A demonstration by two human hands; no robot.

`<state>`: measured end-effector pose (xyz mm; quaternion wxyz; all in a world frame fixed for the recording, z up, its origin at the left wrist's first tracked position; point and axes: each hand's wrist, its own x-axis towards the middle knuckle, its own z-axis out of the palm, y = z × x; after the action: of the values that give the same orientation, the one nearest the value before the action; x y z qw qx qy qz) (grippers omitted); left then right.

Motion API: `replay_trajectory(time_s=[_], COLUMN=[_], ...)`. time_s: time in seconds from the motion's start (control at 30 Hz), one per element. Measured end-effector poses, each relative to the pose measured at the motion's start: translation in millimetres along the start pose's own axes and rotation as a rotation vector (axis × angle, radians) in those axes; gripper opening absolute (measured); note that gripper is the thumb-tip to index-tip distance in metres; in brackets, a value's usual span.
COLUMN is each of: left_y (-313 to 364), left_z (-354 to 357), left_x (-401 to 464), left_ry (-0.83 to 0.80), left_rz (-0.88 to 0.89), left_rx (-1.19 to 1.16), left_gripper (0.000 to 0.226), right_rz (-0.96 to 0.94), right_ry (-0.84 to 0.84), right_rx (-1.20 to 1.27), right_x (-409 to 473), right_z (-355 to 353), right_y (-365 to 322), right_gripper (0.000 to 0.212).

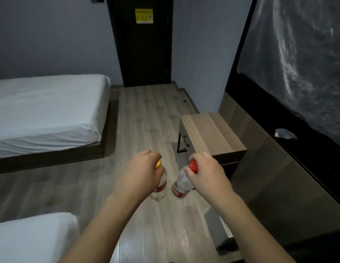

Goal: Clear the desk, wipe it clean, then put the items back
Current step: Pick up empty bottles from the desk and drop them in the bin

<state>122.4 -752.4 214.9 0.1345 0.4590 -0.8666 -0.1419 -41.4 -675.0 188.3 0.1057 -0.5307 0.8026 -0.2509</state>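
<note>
My left hand (141, 171) grips the neck of a clear plastic bottle with a yellow cap (160, 188), which hangs above the wooden floor. My right hand (204, 172) grips the top of a second clear bottle with a red cap and a red label (179, 187). The two bottles hang side by side, tilted slightly toward each other. The small wooden desk (211, 135) stands just beyond my right hand, against the wall, with a bare top.
A bed with a white sheet (46, 109) lies at the left, and another white mattress corner (32, 238) is at the bottom left. A dark door (144, 44) is ahead. A crumpled white wrapper (285, 133) lies on the dark ledge at right.
</note>
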Motion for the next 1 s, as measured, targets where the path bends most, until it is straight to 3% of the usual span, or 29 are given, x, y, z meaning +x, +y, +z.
replay_trajectory(time_s=[0.23, 0.5, 0.8, 1.0], left_y=[-2.9, 33.8, 144.9, 198.6], left_z=[11.3, 57.9, 107.0, 137.3], left_x=[119.2, 253.1, 313.2, 312.7], left_ry=[-0.051, -0.245, -0.409, -0.445], left_rz=[0.079, 0.447, 0.913, 1.076], left_rx=[-0.033, -0.048, -0.091, -0.114], left_gripper=[0.037, 0.038, 0.040, 0.041], right_rz=[0.093, 0.516, 0.932, 1.040], right_ry=[0.013, 0.122, 0.427, 0.515], right_rx=[0.007, -0.032, -0.069, -0.088], right_x=[92.9, 155.8, 132.9, 103.5], right_z=[1.7, -8.7, -45.2, -62.2], right_y=[25.9, 77.8, 126.6, 164.9], right_gripper=[0.031, 0.035, 0.034, 0.033])
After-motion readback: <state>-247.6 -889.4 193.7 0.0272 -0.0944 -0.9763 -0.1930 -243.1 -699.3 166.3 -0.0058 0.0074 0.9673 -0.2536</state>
